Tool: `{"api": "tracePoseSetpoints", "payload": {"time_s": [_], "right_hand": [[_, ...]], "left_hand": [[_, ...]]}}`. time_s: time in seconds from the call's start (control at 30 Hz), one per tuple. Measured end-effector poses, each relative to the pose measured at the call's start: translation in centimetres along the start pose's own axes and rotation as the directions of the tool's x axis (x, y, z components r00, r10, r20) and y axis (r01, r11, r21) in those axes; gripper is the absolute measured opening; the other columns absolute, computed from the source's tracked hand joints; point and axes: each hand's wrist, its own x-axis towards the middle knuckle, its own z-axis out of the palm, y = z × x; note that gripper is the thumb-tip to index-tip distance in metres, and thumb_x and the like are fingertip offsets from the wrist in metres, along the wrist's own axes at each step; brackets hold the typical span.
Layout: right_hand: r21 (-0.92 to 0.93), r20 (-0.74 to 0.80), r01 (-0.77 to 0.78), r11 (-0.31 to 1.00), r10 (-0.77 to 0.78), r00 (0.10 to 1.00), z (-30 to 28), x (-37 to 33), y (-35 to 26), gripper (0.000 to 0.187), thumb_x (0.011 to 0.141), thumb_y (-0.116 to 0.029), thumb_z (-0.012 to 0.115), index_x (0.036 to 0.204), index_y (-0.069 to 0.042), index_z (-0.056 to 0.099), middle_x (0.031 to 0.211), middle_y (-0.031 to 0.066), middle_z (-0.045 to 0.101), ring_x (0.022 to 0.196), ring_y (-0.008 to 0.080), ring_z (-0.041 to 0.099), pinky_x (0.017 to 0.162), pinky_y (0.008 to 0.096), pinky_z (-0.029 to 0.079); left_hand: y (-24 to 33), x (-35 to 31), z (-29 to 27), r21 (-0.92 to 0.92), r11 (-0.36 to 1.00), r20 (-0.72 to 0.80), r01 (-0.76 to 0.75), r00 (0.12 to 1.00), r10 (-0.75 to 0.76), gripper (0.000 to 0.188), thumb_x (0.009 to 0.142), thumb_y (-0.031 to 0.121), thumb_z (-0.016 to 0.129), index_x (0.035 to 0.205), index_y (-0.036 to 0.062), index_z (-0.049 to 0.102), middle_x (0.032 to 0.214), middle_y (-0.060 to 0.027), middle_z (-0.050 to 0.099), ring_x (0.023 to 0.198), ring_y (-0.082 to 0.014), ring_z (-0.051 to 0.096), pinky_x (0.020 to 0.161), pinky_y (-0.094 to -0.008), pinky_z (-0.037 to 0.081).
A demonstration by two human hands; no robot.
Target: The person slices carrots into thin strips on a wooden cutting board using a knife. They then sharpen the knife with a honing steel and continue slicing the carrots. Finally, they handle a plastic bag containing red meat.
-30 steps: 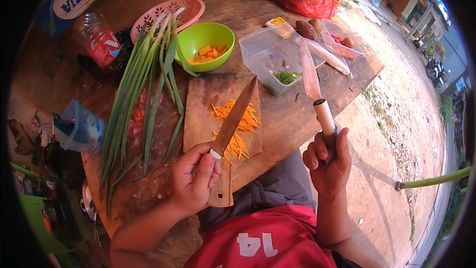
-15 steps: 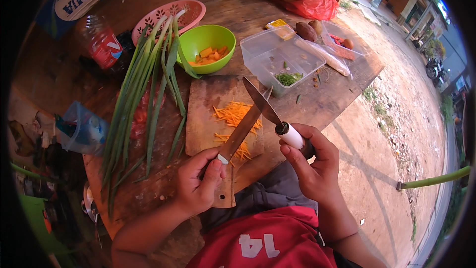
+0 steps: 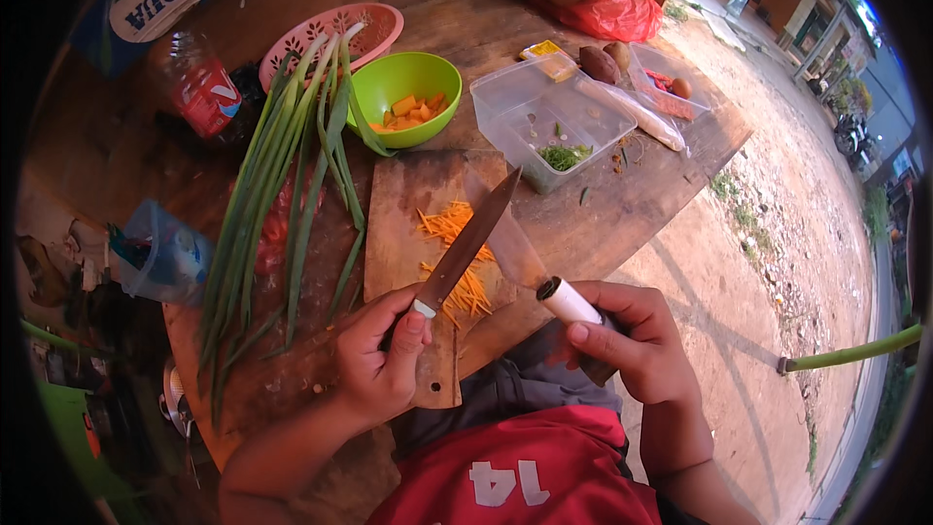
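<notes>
The dark-bladed knife (image 3: 473, 238) was in the left hand (image 3: 387, 360), whose grip pinched the handle close to the white collar; the blade slanted away above the cutting board (image 3: 394, 233). The grip of the right hand (image 3: 632, 342) pinched the white-sleeved handle of a second knife (image 3: 570, 302); its blade was blurred, so I could not tell surely if both blades touched. Below, orange shreds (image 3: 466, 290) lay on the board, which reached over the near edge of the bench (image 3: 607, 194). Beyond stood a green bowl (image 3: 426, 136); green onions (image 3: 282, 185) lay toward the left edge, a clear container (image 3: 507, 122) toward the right corner.
</notes>
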Motion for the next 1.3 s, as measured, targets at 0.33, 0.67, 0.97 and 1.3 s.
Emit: {"api": "tracePoseSetpoints", "payload": {"time_s": [0.33, 0.67, 0.97, 1.3], "right_hand": [[-0.433, -0.161, 0.421, 0.797, -0.528, 0.834, 1.3, 1.3, 0.0, 0.037, 0.102, -0.010, 0.078, 0.137, 0.002, 0.073, 0.094, 0.0091, 0.077, 0.074, 0.0119, 0.068, 0.064, 0.0270, 0.050], [-0.059, -0.269, 0.128, 0.990, -0.140, 0.953, 0.0, 1.6, -0.5, 0.033, 0.104, -0.011, 0.076, 0.133, 0.005, 0.073, 0.094, 0.0100, 0.075, 0.077, 0.0167, 0.074, 0.067, 0.0293, 0.055], [-0.323, 0.220, 0.373, 0.870, -0.314, 0.924, -1.0, -0.5, -2.0, 0.039, 0.098, -0.017, 0.081, 0.131, 0.005, 0.077, 0.086, 0.0126, 0.078, 0.072, 0.0160, 0.073, 0.064, 0.0297, 0.052], [-0.890, 0.084, 0.271, 0.367, -0.452, 0.888, -3.8, 2.3, -1.6, 0.036, 0.102, -0.013, 0.077, 0.136, -0.004, 0.073, 0.100, 0.0143, 0.076, 0.086, 0.0344, 0.075, 0.075, 0.0413, 0.058]], "left_hand": [[0.0, 0.0, -0.4, 0.067, 0.996, 0.051, -0.053, 0.997, 0.050, 0.036, 0.122, 0.025, 0.052, 0.138, -0.0048, 0.064, 0.086, -0.0010, 0.060, 0.063, -0.0043, 0.047, 0.057, -0.0225, 0.038], [-0.2, 0.7, -0.7, 0.142, 0.978, -0.018, -0.151, 0.988, 0.155, 0.040, 0.120, 0.027, 0.057, 0.141, -0.0062, 0.066, 0.084, 0.0011, 0.060, 0.064, -0.0035, 0.046, 0.057, -0.0228, 0.038], [-0.9, 1.0, -0.4, 0.052, 0.998, -0.123, 0.019, 0.992, -0.012, 0.037, 0.119, 0.026, 0.059, 0.138, -0.0052, 0.067, 0.087, 0.0005, 0.063, 0.068, -0.0035, 0.051, 0.060, -0.0216, 0.040], [-0.4, 1.3, -0.7, 0.121, 0.987, -0.107, -0.103, 0.987, 0.116, 0.038, 0.118, 0.026, 0.062, 0.137, -0.0069, 0.069, 0.087, 0.0002, 0.064, 0.070, -0.0045, 0.052, 0.062, -0.0226, 0.042]]}}
